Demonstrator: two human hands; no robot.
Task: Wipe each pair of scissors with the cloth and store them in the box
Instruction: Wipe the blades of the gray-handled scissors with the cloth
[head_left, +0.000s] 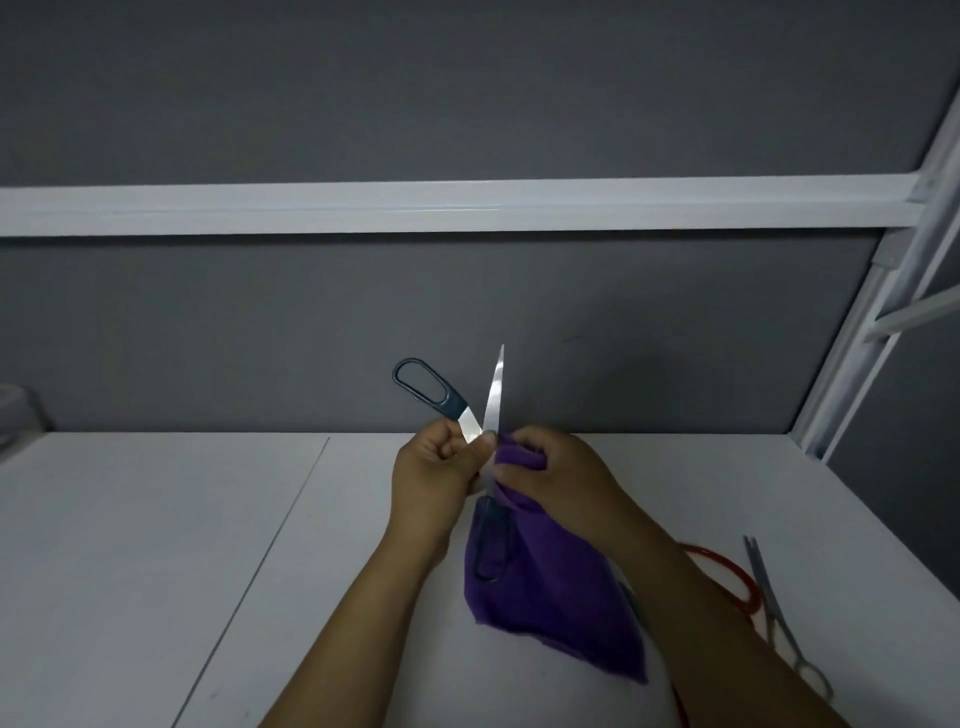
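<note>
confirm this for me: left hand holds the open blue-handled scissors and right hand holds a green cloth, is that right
Not quite. The head view shows the cloth is purple, not green. The rest stands: the left hand holds the open blue-handled scissors and the right hand holds the cloth.

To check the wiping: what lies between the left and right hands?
In the head view, the blue-handled scissors and a fold of the purple cloth lie between left hand and right hand.

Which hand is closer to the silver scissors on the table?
Right. The right hand, holding the cloth, is up-left of the silver scissors; the left hand is farther left.
</note>
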